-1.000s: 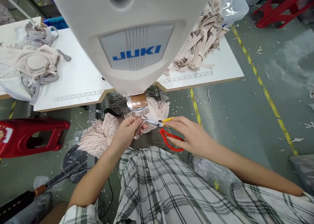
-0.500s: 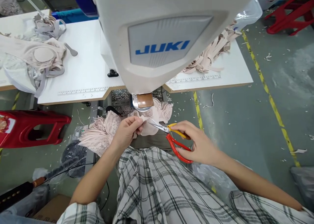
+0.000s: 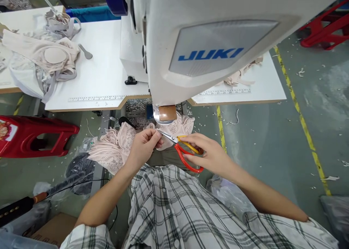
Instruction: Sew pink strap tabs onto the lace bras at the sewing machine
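Note:
My left hand point(image 3: 145, 145) pinches an edge of pale pink lace fabric point(image 3: 167, 142) just below the head of the sewing machine point(image 3: 159, 85). In my right hand point(image 3: 208, 152) is a pair of scissors point(image 3: 188, 152) with one red and one yellow handle. Their blade tips point left and meet the fabric at my left fingertips. The blades look nearly closed, and the exact spot at the tips is too small to make out. More gathered pink lace point(image 3: 111, 150) hangs to the left of my left hand.
A white worktable point(image 3: 100, 67) with printed rulers flanks the machine. Beige and white garments point(image 3: 46, 58) lie on its left, and pale straps point(image 3: 240, 78) on its right. A red stool point(image 3: 38, 134) stands at left. Scraps litter the green floor point(image 3: 261, 139).
My right hand has moved the scissors left, so the blade tips now reach my left fingertips. The blades have closed somewhat. My head view has shifted, showing more of the machine's left side.

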Motion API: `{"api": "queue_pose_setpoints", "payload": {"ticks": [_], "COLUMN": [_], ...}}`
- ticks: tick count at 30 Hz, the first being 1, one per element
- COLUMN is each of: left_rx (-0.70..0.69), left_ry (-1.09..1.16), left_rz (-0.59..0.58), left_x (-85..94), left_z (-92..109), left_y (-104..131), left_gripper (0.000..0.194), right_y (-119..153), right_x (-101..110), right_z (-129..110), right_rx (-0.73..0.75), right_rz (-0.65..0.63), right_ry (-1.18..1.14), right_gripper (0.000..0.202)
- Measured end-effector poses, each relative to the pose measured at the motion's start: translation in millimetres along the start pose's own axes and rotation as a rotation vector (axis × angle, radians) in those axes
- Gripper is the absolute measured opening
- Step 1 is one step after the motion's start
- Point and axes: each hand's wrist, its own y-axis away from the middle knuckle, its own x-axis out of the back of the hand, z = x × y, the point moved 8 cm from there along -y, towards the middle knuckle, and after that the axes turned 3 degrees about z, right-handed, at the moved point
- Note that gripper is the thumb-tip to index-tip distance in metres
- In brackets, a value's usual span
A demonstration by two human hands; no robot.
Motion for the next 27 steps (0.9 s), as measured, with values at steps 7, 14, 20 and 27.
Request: {"api": "queue_pose_setpoints", "payload": {"ticks": [7,14,20,27], "left_rx": [-0.037,0.051,0.128,0.367], "left_ry": [0.048,0.312,0.296,-0.015], "left_rz": [0.038,0.024,-0.023,-0.459], "left_x": [-4.9,-11.2,-17.9,-44.4], "left_z": [-2,-10,-5,7], "left_y": [2,2,3,13], "left_gripper": [0.033,0.028,0.027,0.021], "right_y": [15,5,-65,-42], "right_x": [7,57,121,6], "right_z": [6,44,62,-24], "right_rx": [-0.047,-0.105,0.014,0.433], "right_rz": [0.015,0.087,0.437,0.033], "right_ry": [0.032,0.232,0.615,0.276], "right_gripper": [0.035,0.037,0.045,0.027]}}
